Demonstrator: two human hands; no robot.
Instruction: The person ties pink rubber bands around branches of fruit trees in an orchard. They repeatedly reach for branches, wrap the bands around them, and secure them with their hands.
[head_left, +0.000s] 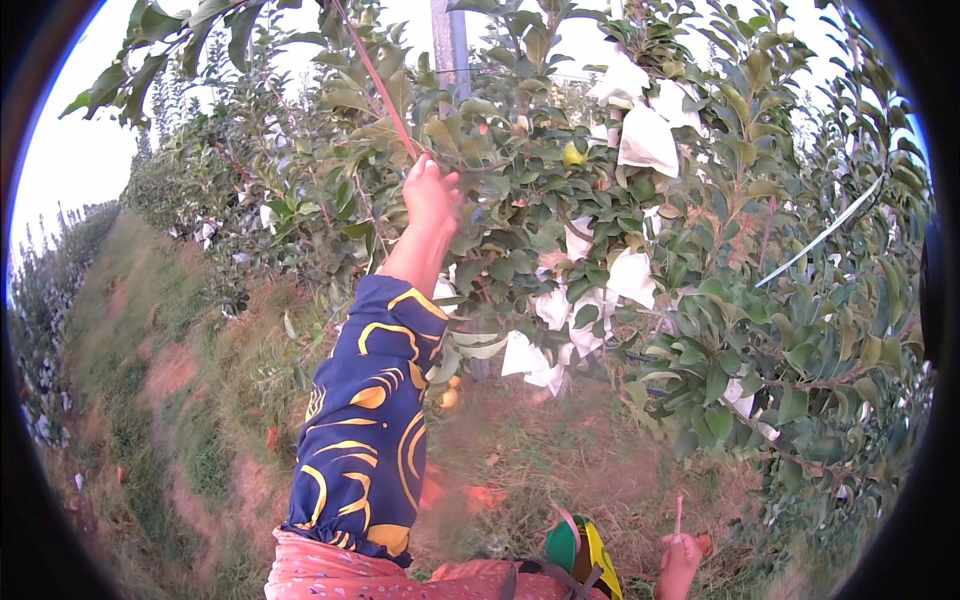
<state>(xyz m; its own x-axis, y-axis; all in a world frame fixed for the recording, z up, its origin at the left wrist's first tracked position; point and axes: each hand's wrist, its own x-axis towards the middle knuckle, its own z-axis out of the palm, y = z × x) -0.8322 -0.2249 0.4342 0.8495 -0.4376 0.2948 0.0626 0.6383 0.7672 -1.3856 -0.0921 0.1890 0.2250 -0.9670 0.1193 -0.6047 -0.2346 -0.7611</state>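
My left hand (431, 193) is raised in front of the foliage, its sleeve dark blue with yellow patterns. Its fingers close on the lower end of a long reddish strand (377, 82), which runs up to the top of the view; whether it is a shoot or a tie strip I cannot tell. Low at the right, my right hand (677, 561) grips a short, thin pinkish strip (679, 514) that points upward. At my waist hangs a green and yellow pouch (600, 559), with a pink strip over its edge.
Leafy fruit trees carry several white fruit bags (649, 141), with more bags (589, 322) lower down. A yellow-green fruit (573, 154) shows among leaves. Behind stands a grey post (450, 49). A pale strip (821, 232) slants across the right-hand branches. A grassy lane (150, 337) runs along the left.
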